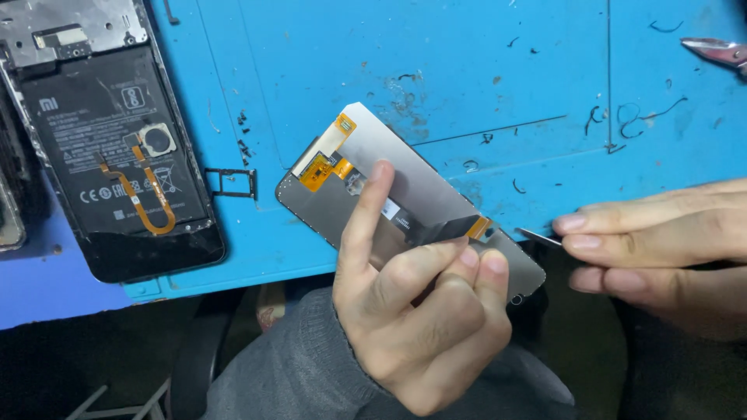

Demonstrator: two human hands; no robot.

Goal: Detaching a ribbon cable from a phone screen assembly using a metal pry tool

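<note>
My left hand (420, 303) holds a grey phone display panel (412, 179) tilted above the front edge of the blue mat (482, 62), its back side up. The index finger lies flat on the panel; the other fingers curl under its lower edge. Orange flex cables (325, 165) sit at the panel's upper left corner, and a small orange tab (478, 227) shows near its right edge. My right hand (661, 249) pinches thin metal tweezers (538, 236), whose tip points at that small tab without clearly touching it.
An opened phone (117, 148) with black battery and orange flex lies at the left on the mat. A small SIM tray (232, 183) rests beside it. Metal pliers (720, 53) poke in at the top right. Dark scraps dot the mat.
</note>
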